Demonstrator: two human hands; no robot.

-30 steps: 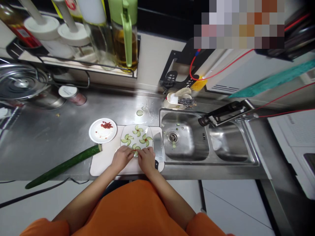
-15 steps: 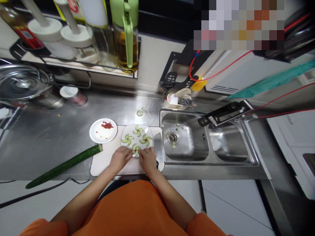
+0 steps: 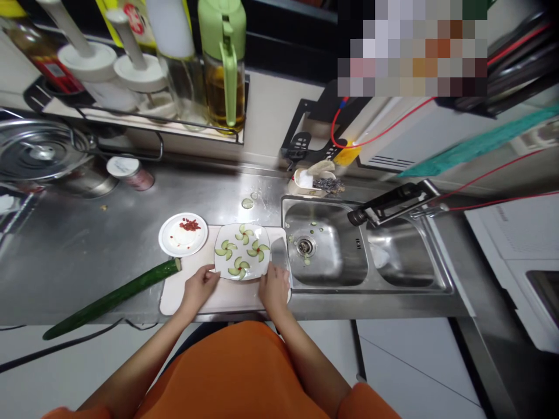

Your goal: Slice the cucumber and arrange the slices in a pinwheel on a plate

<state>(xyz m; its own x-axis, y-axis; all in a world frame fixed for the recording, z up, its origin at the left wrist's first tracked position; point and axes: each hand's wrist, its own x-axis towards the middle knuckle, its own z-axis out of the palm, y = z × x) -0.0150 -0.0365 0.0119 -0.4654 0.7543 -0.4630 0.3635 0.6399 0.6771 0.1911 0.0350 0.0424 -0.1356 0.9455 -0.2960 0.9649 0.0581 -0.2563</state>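
A white squarish plate point(image 3: 243, 249) lies on the white cutting board point(image 3: 174, 294), bearing several pinwheels of green cucumber slices point(image 3: 239, 268) with small red centres. At the plate's lower left corner is my left hand point(image 3: 201, 287), its fingers closed on the rim. My right hand point(image 3: 275, 286) is closed at the lower right corner, fingertips on the rim. A round white plate point(image 3: 182, 247) with red bits point(image 3: 190, 224) overlaps the board's upper left. The knife blade point(image 3: 278, 255) shows right of the squarish plate, its handle mostly hidden by my right hand.
A long cucumber point(image 3: 113, 298) lies left of the board. To the right is a double steel sink point(image 3: 334, 250) with a black faucet attachment point(image 3: 371, 206). A pot point(image 3: 87, 177), a canister point(image 3: 133, 173) and a bottle rack point(image 3: 174, 123) stand behind.
Both hands have moved apart, away from the lowest cucumber pinwheel, to the squarish plate's two lower corners. That pinwheel is now fully uncovered. The view has shifted slightly.
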